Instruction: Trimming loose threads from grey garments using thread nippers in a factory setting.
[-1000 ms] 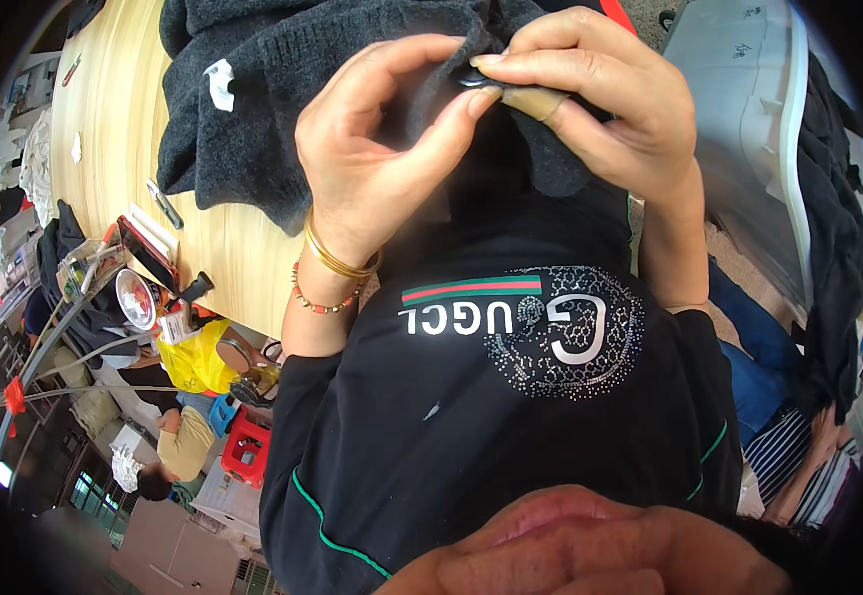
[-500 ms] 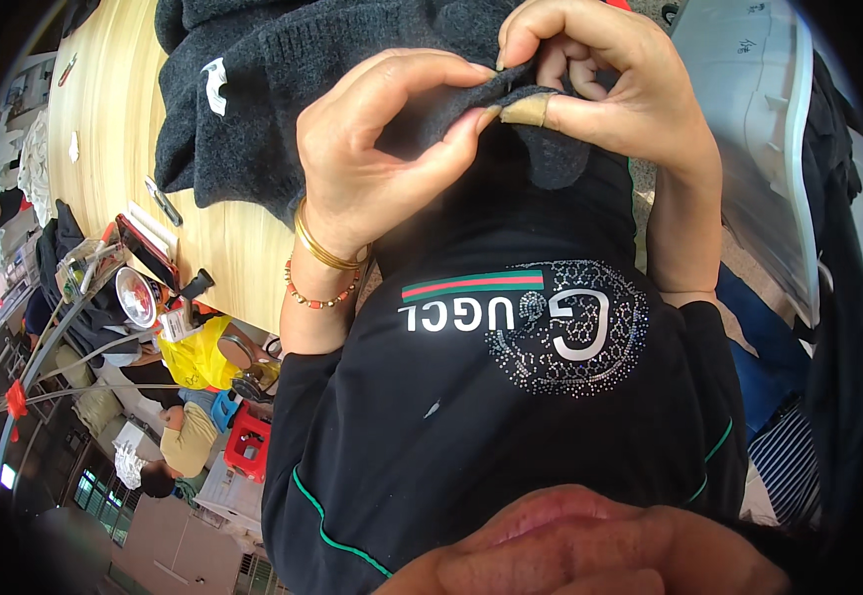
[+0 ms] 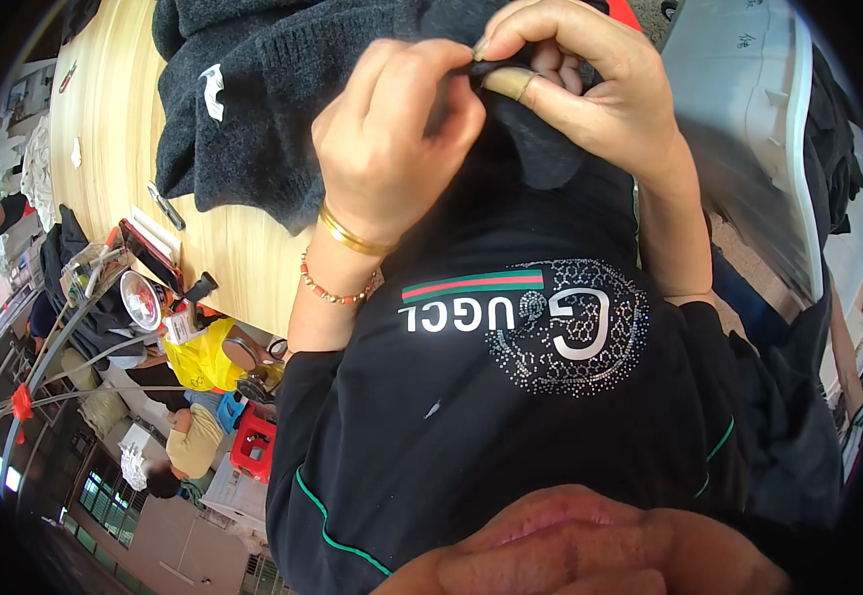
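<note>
A dark grey knitted garment (image 3: 273, 109) lies on a light wooden table (image 3: 114, 129) and reaches toward my chest. My left hand (image 3: 392, 139), with a gold bangle and a bead bracelet on the wrist, pinches a fold of the knit between thumb and fingers. My right hand (image 3: 590, 89) grips the same fold from the other side; a tan thimble-like cover sits on one finger. The two hands touch at the fabric, near the top middle of the view. Any tool between the fingertips is hidden.
A white label (image 3: 211, 91) shows on the garment. Small tools (image 3: 166, 206) and a red-edged flat object (image 3: 149, 256) lie at the table's near edge. A white surface (image 3: 749, 129) stands to my right. A seated person (image 3: 193, 441) and a red stool (image 3: 253, 446) appear lower left.
Both hands have risen slightly toward the top of the view with the fold still pinched. My right fingers have curled tighter over the fabric.
</note>
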A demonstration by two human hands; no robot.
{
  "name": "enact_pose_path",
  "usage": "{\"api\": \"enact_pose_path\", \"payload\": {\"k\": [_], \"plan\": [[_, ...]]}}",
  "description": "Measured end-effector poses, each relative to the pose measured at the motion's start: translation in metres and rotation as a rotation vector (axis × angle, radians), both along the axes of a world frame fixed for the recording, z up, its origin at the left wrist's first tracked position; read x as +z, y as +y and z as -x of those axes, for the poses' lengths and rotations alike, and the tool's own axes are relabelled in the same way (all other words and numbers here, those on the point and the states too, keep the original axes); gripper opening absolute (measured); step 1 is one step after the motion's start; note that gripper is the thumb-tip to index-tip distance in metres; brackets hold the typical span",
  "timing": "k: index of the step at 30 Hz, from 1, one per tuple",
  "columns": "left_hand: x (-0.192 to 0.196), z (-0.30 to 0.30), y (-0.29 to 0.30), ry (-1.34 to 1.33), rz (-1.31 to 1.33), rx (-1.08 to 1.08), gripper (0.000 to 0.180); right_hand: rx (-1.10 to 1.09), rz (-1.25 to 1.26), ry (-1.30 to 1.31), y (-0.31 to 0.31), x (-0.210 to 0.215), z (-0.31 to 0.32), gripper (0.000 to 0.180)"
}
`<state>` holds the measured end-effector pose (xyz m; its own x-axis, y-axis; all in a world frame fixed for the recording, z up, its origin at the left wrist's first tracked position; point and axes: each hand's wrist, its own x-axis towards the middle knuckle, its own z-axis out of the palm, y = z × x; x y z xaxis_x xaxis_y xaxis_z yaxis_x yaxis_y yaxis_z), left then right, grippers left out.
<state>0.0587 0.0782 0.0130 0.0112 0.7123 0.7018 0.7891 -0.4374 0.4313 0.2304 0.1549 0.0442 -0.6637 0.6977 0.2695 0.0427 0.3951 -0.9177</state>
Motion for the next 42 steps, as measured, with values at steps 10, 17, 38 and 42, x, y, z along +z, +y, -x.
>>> {"api": "enact_pose_path", "payload": {"k": [10, 17, 38, 42], "plan": [[0.005, 0.029, 0.0, -0.374, 0.186, -0.009, 0.019, 0.044, -0.096, -0.154, -0.017, -0.05, -0.018, 0.024], [0.03, 0.064, -0.031, -0.273, 0.668, 0.012, 0.011, -0.161, -0.055, -0.228, 0.0, -0.038, -0.037, 0.015], [0.049, 0.042, -0.065, -1.035, 0.756, -0.128, 0.012, 0.125, -0.614, -0.028, -0.032, 0.004, -0.033, 0.031], [0.052, 0.013, -0.048, -0.806, 0.661, -0.094, 0.011, 0.269, -0.816, -0.128, -0.056, 0.006, -0.009, 0.024]]}}
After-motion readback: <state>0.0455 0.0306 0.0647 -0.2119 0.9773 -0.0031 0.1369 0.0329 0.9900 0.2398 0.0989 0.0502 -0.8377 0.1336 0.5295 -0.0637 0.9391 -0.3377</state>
